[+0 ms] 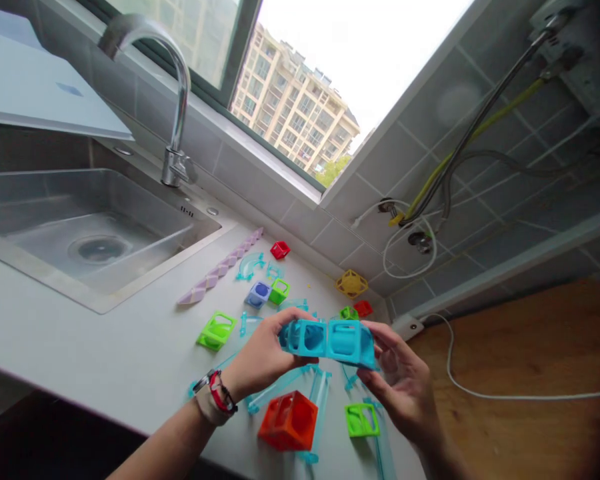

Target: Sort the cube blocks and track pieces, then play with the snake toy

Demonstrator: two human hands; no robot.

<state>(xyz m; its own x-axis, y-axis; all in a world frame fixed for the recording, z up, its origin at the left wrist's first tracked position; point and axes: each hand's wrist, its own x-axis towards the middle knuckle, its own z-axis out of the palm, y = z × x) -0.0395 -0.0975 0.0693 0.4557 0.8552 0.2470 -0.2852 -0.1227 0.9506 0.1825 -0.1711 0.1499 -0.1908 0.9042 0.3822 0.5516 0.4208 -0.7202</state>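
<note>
Above the counter, my left hand [265,350] grips one end of a pair of blue hollow toy blocks [314,338] set side by side. The fingers of my right hand [403,373] close on the other end, near a curved blue piece. Whether the two blocks are joined or only touching, I cannot tell. Below them sits an orange hollow block [289,421], with clear blue track pieces [321,407] lying around it. A green block [362,420] rests under my right hand, and another green block [217,331] lies left of my left wrist.
A steel sink [145,267] with a tap [177,127] is at the left. Farther back on the counter are a purple folded strip [220,268], a lavender block [258,294], a red block [280,250] and a yellow piece [351,284]. A white cable [480,393] crosses the wooden panel [540,347].
</note>
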